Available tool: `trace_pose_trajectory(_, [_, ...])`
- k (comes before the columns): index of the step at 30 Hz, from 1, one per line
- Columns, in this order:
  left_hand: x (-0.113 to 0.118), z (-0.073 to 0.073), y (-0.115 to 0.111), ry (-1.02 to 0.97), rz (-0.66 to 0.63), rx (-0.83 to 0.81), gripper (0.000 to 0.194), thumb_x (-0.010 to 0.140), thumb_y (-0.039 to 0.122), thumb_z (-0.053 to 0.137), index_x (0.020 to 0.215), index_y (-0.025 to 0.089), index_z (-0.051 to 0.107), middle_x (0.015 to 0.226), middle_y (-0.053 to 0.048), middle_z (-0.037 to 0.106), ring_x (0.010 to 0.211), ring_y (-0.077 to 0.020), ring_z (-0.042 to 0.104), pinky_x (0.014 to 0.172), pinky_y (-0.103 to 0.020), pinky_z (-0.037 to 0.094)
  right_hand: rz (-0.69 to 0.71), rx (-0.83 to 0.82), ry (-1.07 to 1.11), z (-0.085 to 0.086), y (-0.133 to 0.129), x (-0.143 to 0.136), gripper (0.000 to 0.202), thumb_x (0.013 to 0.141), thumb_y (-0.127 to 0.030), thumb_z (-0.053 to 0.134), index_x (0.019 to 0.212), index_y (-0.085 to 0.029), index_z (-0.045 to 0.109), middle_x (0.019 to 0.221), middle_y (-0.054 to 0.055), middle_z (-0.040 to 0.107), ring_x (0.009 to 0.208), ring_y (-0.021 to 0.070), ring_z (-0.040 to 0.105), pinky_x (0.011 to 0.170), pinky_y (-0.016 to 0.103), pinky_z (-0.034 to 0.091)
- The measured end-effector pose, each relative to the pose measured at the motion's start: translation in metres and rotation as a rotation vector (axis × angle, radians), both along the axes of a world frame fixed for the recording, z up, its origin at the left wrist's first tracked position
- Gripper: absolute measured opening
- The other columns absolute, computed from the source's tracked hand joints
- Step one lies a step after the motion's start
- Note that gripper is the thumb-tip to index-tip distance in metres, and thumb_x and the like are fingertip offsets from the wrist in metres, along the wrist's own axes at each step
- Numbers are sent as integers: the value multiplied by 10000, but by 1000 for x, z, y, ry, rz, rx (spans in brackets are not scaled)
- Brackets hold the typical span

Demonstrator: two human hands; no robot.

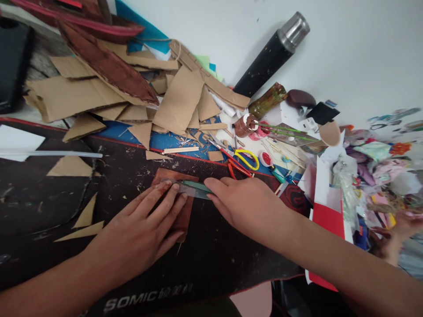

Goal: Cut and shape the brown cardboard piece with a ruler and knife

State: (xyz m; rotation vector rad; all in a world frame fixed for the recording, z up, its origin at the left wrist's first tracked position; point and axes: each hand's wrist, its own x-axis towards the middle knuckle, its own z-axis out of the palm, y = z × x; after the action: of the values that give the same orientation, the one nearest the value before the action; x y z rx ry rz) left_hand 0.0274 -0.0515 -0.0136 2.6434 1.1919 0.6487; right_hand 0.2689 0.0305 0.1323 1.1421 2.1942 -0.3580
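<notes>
A brown-painted piece of cardboard (183, 220) lies on the dark mat. Across its upper part lies a clear ruler (194, 192). My left hand (142, 224) rests over the cardboard with its fingers stretched out, the fingertips pressing on the ruler. From the right, my right hand (244, 200) pinches a slim green tool (194, 185) that lies along the ruler and points left. The tool's tip is close to my left fingertips, and its exact kind is unclear. My left hand covers part of the cardboard and the ruler's left end.
Cardboard scraps (178, 101) heap at the back left beside a brown boat-shaped piece (112, 66). Scissors with yellow and red handles (246, 159) lie behind my right hand. A black thermos (264, 61) leans by the wall. Another person's hand (405, 226) shows at far right.
</notes>
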Motion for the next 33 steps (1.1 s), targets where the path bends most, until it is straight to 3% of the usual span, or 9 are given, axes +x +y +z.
trace_pose_trajectory(6, [1,-1,1,15,-12,1,730,1202,580,474,1772,129,540,1695,-202,704,1593,-402,630,1312,-561,520,-76,-17,28,1,-3,7,239,1238,-228,520,1400,-203,694,1152,95,863,910,242,818,625,355,336])
trace_pose_trajectory(14, [1,-1,1,18,-19,8,734,1210,587,444,1770,121,540,1687,-205,708,1612,-397,611,1328,-556,498,-78,-11,58,-2,-6,8,282,1260,-267,486,1422,-199,706,1186,106,867,959,255,823,645,362,340])
trace_pose_trajectory(18, [0,-2,0,17,-13,7,734,1198,587,481,1775,138,539,1691,-194,708,1604,-393,620,1334,-547,494,-78,-5,68,-2,-6,7,301,1261,-281,500,1485,-209,690,1206,105,869,955,251,822,638,356,313])
trace_pose_trajectory(23, [0,-2,0,5,1,8,733,1187,584,512,1774,147,547,1673,-189,724,1596,-394,624,1327,-546,507,-38,9,52,-4,-4,5,257,1230,-216,542,1423,-194,711,1185,111,858,910,249,809,607,374,240])
trace_pose_trajectory(30, [2,1,1,-5,1,19,733,1211,569,445,1814,154,481,1646,-181,745,1582,-381,637,1305,-545,519,-25,28,67,-6,-5,5,248,1217,-215,576,1414,-190,724,1127,108,851,837,221,768,601,368,209])
trace_pose_trajectory(33, [2,1,1,0,-4,27,717,1217,567,424,1762,120,553,1636,-191,750,1579,-388,633,1310,-546,506,-23,22,51,-5,-4,3,245,1208,-194,578,1406,-187,722,1121,104,847,829,220,764,592,368,211])
